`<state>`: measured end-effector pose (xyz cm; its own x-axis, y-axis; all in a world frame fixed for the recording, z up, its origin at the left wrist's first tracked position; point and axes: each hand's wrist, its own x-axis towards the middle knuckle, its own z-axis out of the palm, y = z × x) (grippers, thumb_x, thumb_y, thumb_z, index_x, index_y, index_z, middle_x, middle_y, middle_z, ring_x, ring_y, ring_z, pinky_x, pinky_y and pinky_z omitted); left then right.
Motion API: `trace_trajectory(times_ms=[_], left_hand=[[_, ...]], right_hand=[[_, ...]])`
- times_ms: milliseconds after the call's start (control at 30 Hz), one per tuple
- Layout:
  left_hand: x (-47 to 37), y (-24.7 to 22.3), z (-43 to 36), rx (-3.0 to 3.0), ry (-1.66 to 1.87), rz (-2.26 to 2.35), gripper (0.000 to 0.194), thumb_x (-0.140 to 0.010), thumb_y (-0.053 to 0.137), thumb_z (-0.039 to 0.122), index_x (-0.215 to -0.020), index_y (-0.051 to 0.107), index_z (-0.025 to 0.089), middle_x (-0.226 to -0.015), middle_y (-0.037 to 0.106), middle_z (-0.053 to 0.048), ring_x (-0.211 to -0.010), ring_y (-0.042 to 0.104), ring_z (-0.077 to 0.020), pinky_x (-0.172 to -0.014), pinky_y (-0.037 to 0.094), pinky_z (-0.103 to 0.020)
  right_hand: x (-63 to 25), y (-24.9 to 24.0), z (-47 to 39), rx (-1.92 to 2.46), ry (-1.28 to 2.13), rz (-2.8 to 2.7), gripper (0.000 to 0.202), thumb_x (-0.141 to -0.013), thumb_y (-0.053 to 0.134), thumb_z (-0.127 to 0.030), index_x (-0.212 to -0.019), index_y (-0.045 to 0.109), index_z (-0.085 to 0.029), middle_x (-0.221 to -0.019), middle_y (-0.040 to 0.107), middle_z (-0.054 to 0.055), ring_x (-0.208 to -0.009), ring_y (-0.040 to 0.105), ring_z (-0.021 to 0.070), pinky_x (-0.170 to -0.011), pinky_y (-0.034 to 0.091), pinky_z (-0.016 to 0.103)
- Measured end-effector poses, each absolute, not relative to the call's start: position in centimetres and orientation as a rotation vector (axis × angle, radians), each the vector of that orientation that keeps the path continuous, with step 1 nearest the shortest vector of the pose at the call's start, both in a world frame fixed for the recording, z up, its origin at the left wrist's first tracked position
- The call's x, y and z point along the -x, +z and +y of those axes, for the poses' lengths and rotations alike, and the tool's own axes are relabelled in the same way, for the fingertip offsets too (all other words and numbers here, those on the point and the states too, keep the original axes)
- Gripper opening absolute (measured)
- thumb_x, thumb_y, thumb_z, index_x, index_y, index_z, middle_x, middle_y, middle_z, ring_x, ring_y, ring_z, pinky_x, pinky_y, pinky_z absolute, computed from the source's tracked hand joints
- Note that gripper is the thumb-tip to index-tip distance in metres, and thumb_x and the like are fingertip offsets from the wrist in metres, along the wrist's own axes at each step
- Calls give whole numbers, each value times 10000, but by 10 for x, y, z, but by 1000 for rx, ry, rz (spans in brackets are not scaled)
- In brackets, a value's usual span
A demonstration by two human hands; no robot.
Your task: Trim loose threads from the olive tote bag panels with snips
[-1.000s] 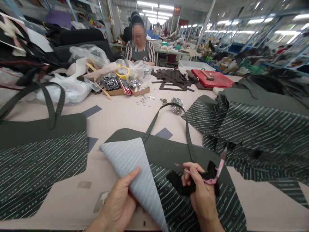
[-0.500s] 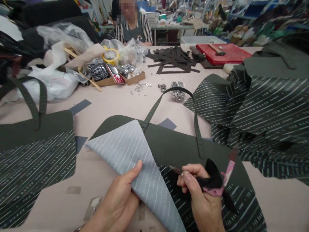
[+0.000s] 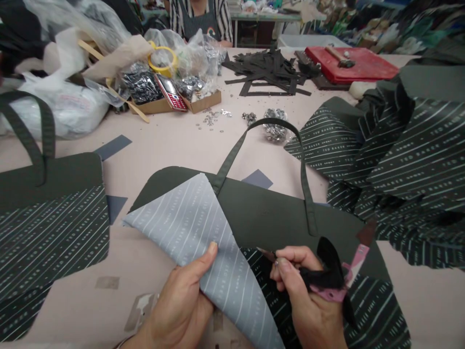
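Left hand (image 3: pixel 181 305) pinches the grey striped flap (image 3: pixel 203 242); right hand (image 3: pixel 308 295) grips seemingly pink-handled snips (image 3: pixel 341 281).

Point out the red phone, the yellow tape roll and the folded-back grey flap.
red phone (image 3: pixel 170 92), head view, on its keypad.
yellow tape roll (image 3: pixel 162 63), head view, on its rim.
grey flap (image 3: pixel 196 237), head view, mid-panel.

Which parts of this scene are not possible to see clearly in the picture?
Head view only:
- Tip of the pink-handled tool: hidden by the right hand and a black cloth.
- Underside of the dark green striped tote panel: only the folded grey corner shows.
- Seated person's upper body: cut off by the top edge.
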<state>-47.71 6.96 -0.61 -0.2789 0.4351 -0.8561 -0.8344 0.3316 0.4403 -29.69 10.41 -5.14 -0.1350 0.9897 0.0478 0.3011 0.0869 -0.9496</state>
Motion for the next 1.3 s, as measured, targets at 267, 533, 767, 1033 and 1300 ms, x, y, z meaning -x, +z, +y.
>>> trace_trajectory(times_ms=[267,533,767,1033,1300], left_hand=[[475,0,70,397,1281,1358,125,-885,672,116,-985,742,89,-953,767,-109,-917,739,-237,-879,623,-341],[474,-1,70,412,1276,1391,94,-884,669,125,-933,742,91,-873,762,-103,-843,741,-229,-821,632,-327],[473,5,73,429,1266,1412,73,-875,674,116,-867,743,94,-829,759,-94,-811,743,-224,-793,634,-307],[472,7,78,494,1322,1408,143,-917,605,97,-929,747,100,-855,770,-83,-829,748,-204,-868,618,-309],[471,4,74,456,1328,1342,142,-921,606,110,-959,742,91,-900,774,-97,-886,747,-217,-938,596,-334]], right_hand=[[301,-49,104,1316,1087,-1602,105,-995,549,-282,-931,630,-261,-690,640,-36,-588,620,111,-521,512,144],[304,-45,104,1275,1020,-1691,99,-1004,525,-248,-961,607,-283,-716,652,-58,-601,645,95,-556,535,123],[311,-43,101,1298,922,-1738,85,-989,537,-246,-951,607,-275,-721,639,-65,-615,644,87,-589,528,134],[308,-40,106,1231,1183,-1435,106,-962,581,-237,-896,661,-257,-644,646,-51,-600,682,116,-564,551,150],[303,-37,108,1208,1274,-1290,99,-947,623,-269,-873,689,-261,-622,639,-42,-636,715,141,-516,544,144]])
